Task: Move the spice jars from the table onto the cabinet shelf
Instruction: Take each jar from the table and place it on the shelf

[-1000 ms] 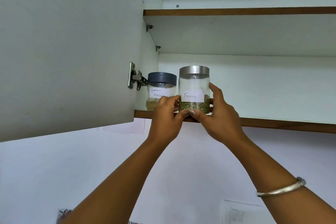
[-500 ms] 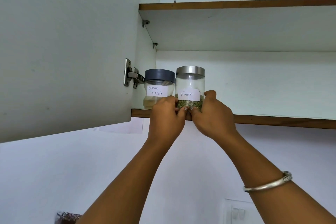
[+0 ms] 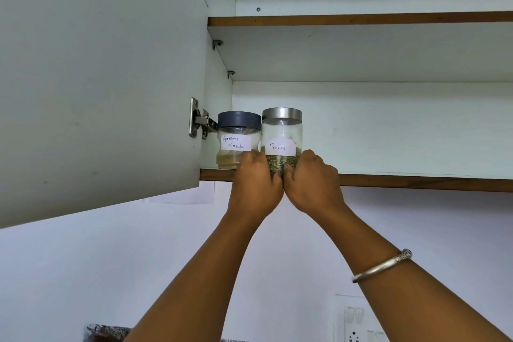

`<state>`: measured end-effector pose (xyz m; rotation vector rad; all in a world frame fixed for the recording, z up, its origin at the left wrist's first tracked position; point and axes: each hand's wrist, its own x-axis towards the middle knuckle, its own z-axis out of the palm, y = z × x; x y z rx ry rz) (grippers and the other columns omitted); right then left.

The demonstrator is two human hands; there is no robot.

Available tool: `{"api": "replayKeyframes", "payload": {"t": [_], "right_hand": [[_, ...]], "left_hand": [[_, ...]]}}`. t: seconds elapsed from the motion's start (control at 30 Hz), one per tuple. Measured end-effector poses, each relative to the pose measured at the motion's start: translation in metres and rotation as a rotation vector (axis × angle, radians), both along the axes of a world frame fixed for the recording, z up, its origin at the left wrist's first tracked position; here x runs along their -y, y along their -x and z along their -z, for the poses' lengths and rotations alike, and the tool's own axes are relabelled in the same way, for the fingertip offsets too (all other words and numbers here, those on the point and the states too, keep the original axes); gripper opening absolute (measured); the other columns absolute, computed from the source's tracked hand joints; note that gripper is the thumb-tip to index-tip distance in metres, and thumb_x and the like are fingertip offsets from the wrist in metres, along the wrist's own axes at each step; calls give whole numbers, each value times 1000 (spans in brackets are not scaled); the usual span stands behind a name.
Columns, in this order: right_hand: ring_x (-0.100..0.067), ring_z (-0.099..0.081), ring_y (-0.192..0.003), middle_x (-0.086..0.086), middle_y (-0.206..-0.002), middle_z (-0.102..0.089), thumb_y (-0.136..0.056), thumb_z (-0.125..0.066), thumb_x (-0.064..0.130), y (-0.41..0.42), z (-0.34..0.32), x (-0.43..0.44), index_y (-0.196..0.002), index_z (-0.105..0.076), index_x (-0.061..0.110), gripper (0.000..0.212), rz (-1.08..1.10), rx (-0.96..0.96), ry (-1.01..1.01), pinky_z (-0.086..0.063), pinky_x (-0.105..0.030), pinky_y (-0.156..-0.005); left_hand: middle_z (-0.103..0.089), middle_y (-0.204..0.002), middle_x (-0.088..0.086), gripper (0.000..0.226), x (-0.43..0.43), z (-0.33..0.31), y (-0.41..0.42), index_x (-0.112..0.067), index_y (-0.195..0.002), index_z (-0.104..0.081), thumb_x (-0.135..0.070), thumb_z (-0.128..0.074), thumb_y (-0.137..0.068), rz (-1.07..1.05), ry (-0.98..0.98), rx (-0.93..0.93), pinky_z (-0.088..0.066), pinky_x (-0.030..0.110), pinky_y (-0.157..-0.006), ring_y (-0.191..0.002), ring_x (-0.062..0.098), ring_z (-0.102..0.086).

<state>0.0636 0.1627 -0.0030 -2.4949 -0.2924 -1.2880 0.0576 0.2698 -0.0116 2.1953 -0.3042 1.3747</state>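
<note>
Two arms reach up to the lower cabinet shelf (image 3: 416, 183). The fennel jar (image 3: 281, 141) stands upright on this shelf, close to its front edge. It has a shiny silver lid and a white label that says "Fennel". Green bits fill the bottom part of it.

The left hand (image 3: 254, 183) is wrapped around the low left side of the fennel jar. The right hand (image 3: 312, 178) is wrapped around its low right side. Both hands are closed on the jar, and they touch each other in front of it. The fingers are curled behind the glass, so most of them are hidden. The very bottom of the fennel jar is hidden too, behind the hands and the shelf edge.

Just left of the fennel jar stands the garam masala jar (image 3: 238, 144), with a dark grey lid. The two jars look like they touch, but it is hard to be sure. The left hand covers its lower right corner.

Further left of the fennel jar is the open cabinet door (image 3: 97, 78) with its metal hinge (image 3: 198, 121). A silver bangle (image 3: 381, 266) sits on the right forearm.
</note>
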Motion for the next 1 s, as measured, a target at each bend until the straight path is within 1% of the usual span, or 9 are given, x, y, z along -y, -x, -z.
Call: {"api": "replayKeyframes", "payload": {"t": [0.07,0.13,0.2,0.27,0.4,0.57,0.67,0.87,1.0], "right_hand": [[-31,-47,-118,-18,-131,-46,-95,-40,36,-1,5,2,-127,-38,2,46,-21,-13,5,-33,-39,-99],[-31,-21,-140,-21,-152,-18,-93,-45,37,3,14,7,-142,-22,2,64,-73,-4,-6,-14,-39,-114],[-28,-1,-146,-15,-158,3,-94,-45,39,12,30,14,-148,-8,7,73,-92,24,8,-4,-38,-117],[-26,8,-145,-12,-158,9,-95,-41,39,21,51,25,-150,-1,11,73,-72,4,44,-3,-40,-117],[-28,8,-145,-13,-158,8,-98,-36,35,44,92,52,-150,-2,13,66,-33,-163,88,-8,-42,-117],[-31,6,-145,-12,-158,8,-98,-37,35,84,158,100,-150,-6,18,63,50,-386,104,-15,-45,-117],[-34,3,-145,-15,-158,5,-98,-39,33,118,206,134,-150,-10,17,61,103,-541,93,-18,-47,-115],[-38,-6,-143,-23,-154,-11,-96,-42,33,190,293,203,-146,-23,12,58,188,-797,80,-10,-48,-117],[-32,-12,-143,-15,-150,-31,-95,-41,35,227,346,261,-144,-31,10,56,125,-843,116,-5,-42,-116]], "left_hand": [[-51,-116,13,37,0,2,2,-4,-119,-50,-19,-56,-86,39,-8,-29,-37,22,-78,-105,23,-48],[-44,-131,11,54,0,9,6,-7,-134,-40,-18,-59,-85,53,-57,-38,-40,26,-93,-120,23,-43],[-24,-152,9,70,3,24,13,-9,-146,-22,-17,-58,-86,68,-133,-42,-26,27,-109,-139,23,-23],[3,-158,4,79,10,44,20,-13,-149,-5,-16,-55,-89,113,-222,-40,-10,22,-111,-146,17,1],[16,-157,2,78,33,88,37,-14,-149,2,-17,-51,-92,238,-311,-146,-10,27,-116,-145,18,9],[19,-156,-2,82,77,151,61,-22,-149,3,-25,-55,-91,393,-359,-326,-30,29,-109,-145,19,-7],[20,-156,-3,82,110,198,83,-22,-149,1,-18,-55,-89,533,-393,-469,-33,25,-105,-144,18,-14],[12,-157,12,81,180,293,133,-10,-149,-3,-10,-55,-87,749,-452,-765,-32,22,-101,-137,28,-30],[11,-157,10,80,231,351,161,-11,-149,-4,-12,-56,-88,783,-466,-879,-34,24,-99,-140,25,-27]]}}
